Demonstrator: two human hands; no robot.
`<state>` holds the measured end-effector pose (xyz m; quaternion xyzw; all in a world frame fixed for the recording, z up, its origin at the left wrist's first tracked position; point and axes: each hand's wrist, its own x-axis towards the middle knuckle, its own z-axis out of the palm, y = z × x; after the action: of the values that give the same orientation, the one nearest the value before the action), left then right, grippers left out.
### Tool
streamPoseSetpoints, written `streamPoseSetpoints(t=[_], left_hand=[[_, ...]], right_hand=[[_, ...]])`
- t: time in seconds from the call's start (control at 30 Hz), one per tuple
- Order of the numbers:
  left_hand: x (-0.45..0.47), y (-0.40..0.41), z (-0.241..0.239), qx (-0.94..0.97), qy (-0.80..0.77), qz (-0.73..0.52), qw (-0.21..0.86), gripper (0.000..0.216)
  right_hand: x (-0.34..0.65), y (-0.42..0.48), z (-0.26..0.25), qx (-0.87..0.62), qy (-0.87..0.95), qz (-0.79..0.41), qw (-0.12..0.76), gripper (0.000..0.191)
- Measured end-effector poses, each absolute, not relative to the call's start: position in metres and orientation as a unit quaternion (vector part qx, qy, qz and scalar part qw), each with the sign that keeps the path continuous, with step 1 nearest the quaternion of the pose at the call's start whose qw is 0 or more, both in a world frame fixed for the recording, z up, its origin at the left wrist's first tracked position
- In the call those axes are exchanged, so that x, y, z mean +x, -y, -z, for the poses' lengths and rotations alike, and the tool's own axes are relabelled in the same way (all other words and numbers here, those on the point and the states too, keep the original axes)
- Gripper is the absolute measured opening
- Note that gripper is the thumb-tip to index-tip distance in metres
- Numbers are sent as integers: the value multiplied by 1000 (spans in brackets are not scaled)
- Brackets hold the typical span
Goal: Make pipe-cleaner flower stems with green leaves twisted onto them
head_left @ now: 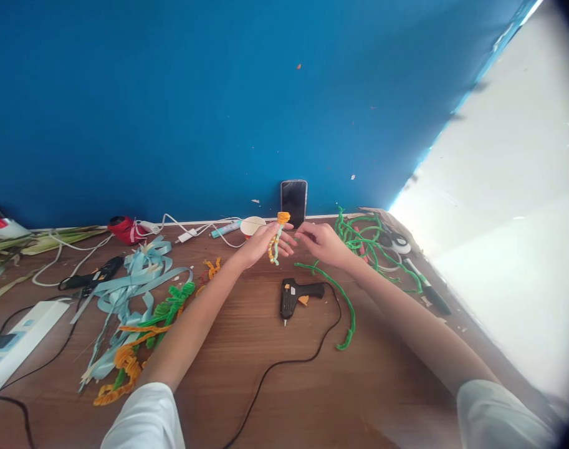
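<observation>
Mid-frame, half-spread left fingers (pixel 287 239) hold a twist (pixel 283 217); right fingers (pixel 308 229) nearly meet, grasp unclear; a snagged cord (pixel 288 361) could drag the gun (pixel 290 295).

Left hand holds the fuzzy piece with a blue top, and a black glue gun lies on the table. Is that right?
Not quite: the head view shows the fuzzy piece in the left hand has an orange top, not blue. A black glue gun does lie on the table.

bright — soft (right corners dark)
</observation>
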<state>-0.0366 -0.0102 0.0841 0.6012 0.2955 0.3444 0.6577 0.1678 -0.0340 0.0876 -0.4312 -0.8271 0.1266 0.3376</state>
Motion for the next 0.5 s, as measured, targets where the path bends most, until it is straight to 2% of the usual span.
streamPoseSetpoints(t=[0.5], left_hand=[[-38, 9, -83, 597, -280, -343, 669, 52]], right_hand=[[168, 32, -85, -415, 830, -139, 345, 22]])
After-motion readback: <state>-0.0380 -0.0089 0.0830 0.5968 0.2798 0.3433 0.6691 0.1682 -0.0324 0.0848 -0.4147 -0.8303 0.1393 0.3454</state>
